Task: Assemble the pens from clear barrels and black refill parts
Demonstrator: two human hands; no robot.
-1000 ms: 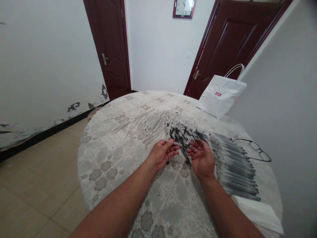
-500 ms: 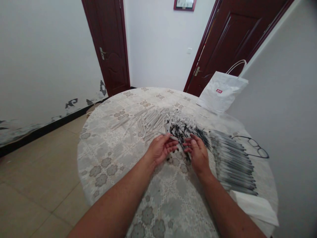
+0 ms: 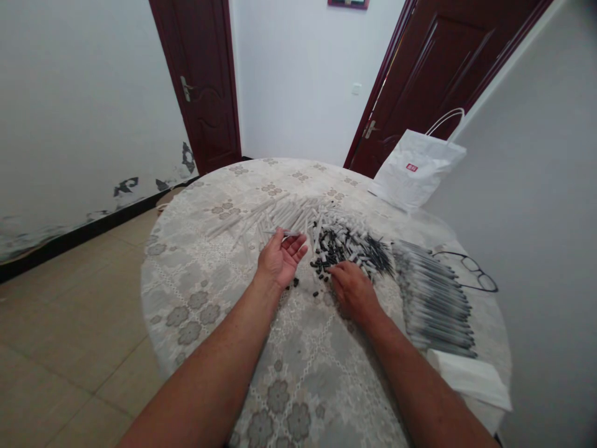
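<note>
My left hand (image 3: 281, 256) is palm up over the round table (image 3: 209, 292), fingers loosely apart, with a thin white pen barrel (image 3: 285, 233) pinched at its fingertips. Just beyond it lies the heap of white pen barrels (image 3: 284, 219). My right hand (image 3: 353, 290) is palm down on the cloth, fingers reaching into the pile of small black caps and refills (image 3: 347, 246). Whether it has taken hold of a piece is hidden under the fingers.
A row of assembled pens (image 3: 436, 298) lies to the right, with eyeglasses (image 3: 471, 272) beyond and a white folded sheet (image 3: 469, 376) near the edge. A white paper bag (image 3: 415, 171) stands at the back right against the wall. Two dark doors stand behind.
The hands, close together a second ago over one barrel, have separated: the left moved up and left with the barrel, the right dropped palm down to the black pieces.
</note>
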